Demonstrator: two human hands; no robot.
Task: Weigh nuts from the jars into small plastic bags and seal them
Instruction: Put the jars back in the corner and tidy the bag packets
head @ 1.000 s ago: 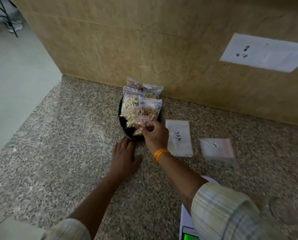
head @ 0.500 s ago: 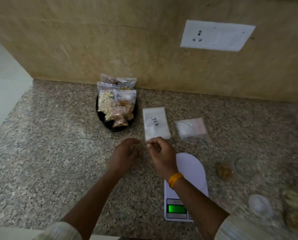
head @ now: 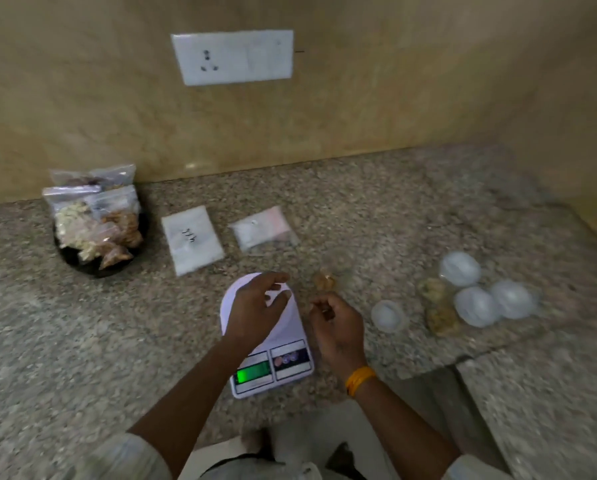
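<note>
Now the left hand (head: 255, 308) hovers open over the scale (head: 272, 362) (display lit), right hand (head: 338, 323) loosely curled, empty.

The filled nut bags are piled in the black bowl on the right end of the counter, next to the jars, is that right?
Not quite. The head view shows the filled nut bags piled in the black bowl at the left end of the counter, far from the jars, which stand at the right.
</note>
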